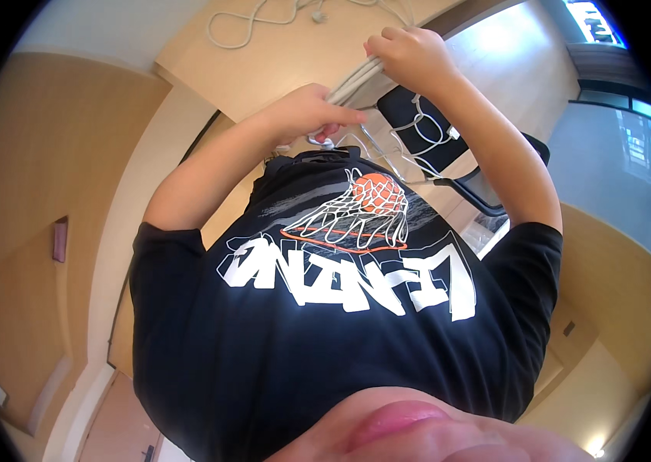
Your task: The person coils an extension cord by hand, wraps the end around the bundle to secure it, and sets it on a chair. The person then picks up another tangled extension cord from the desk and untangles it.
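Note:
A bundle of pale grey-white cable (354, 81), folded into several parallel strands, stretches between my two hands above the edge of a wooden table. My right hand (412, 58) grips its far end, fingers wrapped over the strands. At the near end, my left hand (317, 115) holds the bundle with the thumb extended along it. Below the hands, loose loops of white cable (429, 128) hang down in front of a black chair. A white connector (453, 133) shows on one of these loops. Part of the bundle is hidden inside both fists.
On the light wooden table (279, 63) lies another pale cable (233, 45) with a plug (319, 17). The black chair (400, 115) with a metal frame stands beyond my torso on the right. A wooden door (117, 421) is at lower left.

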Tool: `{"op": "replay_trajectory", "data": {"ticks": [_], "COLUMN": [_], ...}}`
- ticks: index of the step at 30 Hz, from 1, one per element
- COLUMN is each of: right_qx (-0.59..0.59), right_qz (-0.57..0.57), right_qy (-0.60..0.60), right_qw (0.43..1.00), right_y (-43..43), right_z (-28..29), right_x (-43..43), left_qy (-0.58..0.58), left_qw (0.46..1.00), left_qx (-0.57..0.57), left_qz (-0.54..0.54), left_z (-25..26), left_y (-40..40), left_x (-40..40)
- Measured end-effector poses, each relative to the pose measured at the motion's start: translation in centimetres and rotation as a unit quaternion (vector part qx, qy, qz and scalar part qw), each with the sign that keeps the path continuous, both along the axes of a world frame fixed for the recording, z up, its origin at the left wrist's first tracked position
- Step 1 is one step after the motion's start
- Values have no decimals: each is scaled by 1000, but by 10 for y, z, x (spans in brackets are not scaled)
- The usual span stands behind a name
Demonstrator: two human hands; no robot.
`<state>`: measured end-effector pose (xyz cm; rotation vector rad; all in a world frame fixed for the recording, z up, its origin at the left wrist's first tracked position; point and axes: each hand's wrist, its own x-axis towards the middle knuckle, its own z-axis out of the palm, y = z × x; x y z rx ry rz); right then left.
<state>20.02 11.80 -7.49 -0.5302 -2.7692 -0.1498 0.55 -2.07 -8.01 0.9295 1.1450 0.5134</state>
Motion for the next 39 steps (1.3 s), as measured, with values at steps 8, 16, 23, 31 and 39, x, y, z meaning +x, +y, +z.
{"op": "replay_trajectory", "data": {"ticks": [8, 16, 23, 31, 39], "right_qx": [-31, -13, -15, -203, -741], "right_qz": [-19, -32, 124, -25, -152], "right_qy": [-42, -53, -22, 27, 353], "right_qw": [998, 998, 992, 979, 551], "right_y": [-2, -4, -25, -36, -56], "right_z": [6, -6, 12, 34, -32], "right_x": [-4, -3, -8, -15, 35], "left_qy": [92, 215, -60, -319, -350], "left_qw": [995, 971, 989, 933, 931], "left_qx": [30, 94, 101, -166, -96], "left_qz": [-37, -54, -95, 22, 42], "left_z": [-8, -3, 17, 28, 56], "left_y": [1, 1, 11, 13, 5], "left_x": [5, 7, -1, 9, 9]}}
